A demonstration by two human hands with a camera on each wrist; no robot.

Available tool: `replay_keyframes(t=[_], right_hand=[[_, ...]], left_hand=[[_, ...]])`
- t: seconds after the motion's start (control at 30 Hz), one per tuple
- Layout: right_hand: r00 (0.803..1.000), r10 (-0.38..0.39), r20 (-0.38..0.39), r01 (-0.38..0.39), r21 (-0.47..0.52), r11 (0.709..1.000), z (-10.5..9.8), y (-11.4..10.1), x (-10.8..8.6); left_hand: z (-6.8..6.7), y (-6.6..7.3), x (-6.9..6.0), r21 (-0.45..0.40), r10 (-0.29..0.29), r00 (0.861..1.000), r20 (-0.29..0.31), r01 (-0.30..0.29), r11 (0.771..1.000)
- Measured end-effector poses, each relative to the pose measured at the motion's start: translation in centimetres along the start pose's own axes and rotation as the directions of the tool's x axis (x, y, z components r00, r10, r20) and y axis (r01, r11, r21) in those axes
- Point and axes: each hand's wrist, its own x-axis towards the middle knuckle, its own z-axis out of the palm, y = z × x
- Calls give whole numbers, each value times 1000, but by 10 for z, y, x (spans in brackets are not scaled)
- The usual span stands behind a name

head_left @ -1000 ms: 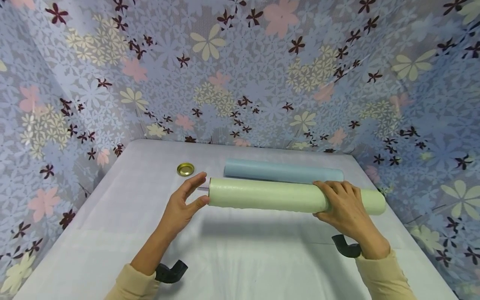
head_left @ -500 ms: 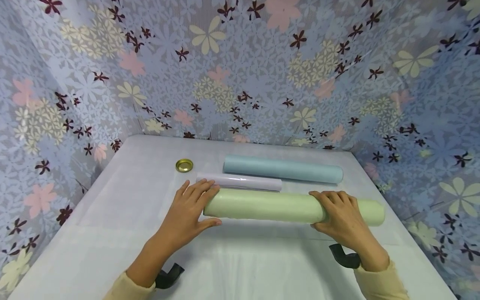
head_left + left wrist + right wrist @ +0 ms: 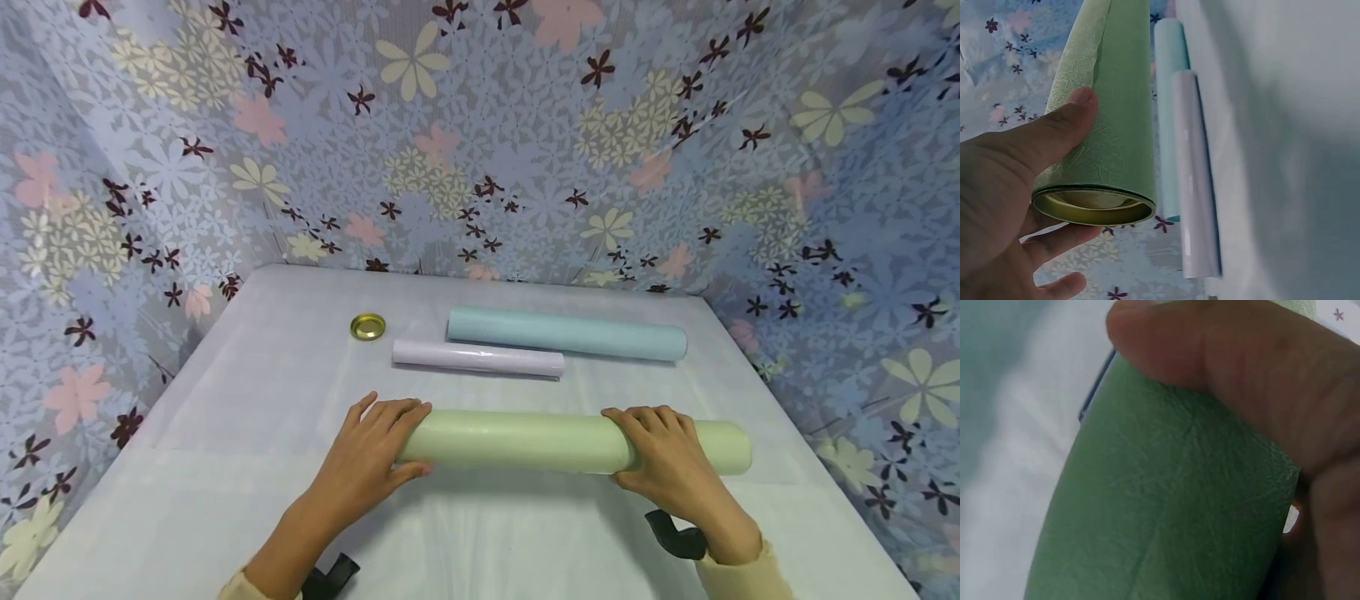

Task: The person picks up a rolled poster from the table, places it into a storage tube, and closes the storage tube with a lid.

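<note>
A long pale green tube (image 3: 517,440) lies crosswise, held above the white table. My left hand (image 3: 371,450) grips its left end, fingers over the top and thumb on the near side. Toward the right end, my right hand (image 3: 663,454) holds it the same way. In the left wrist view the end of the green tube (image 3: 1119,144) has a brassy rim with gold inside, and a paper seam runs along its side. The right wrist view shows my thumb (image 3: 1166,347) across the tube's wrinkled covering. Behind it lies a thin pale lilac roll (image 3: 480,358).
A light blue tube (image 3: 570,333) lies farther back, behind the lilac roll and to its right. Left of it sits a small round gold lid (image 3: 367,327). The white-covered table (image 3: 225,417) ends at a flowered curtain (image 3: 480,167).
The green tube has come nearer to me, uncovering the lilac roll, which was mostly hidden before. My left hand has moved from beside the tube's end to gripping it.
</note>
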Motion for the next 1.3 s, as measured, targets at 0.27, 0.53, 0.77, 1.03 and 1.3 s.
replay_keyframes(t=[0.27, 0.53, 0.77, 1.03, 1.3], right_hand=[[992, 45, 116, -47, 19, 999, 15, -10, -11], [978, 63, 198, -71, 34, 997, 24, -14, -16], [976, 58, 208, -64, 20, 998, 27, -15, -18], [968, 73, 240, -77, 10, 997, 24, -18, -17], [955, 89, 282, -104, 40, 994, 17, -19, -15]], left_hand=[[13, -3, -17, -36, -14, 999, 50, 16, 999], [21, -5, -26, -66, -30, 994, 105, 37, 997], [23, -6, -28, -86, -44, 990, 135, 55, 995], [22, -7, -29, -86, -43, 990, 131, 55, 995], [19, -6, -30, -90, -42, 991, 126, 54, 995]])
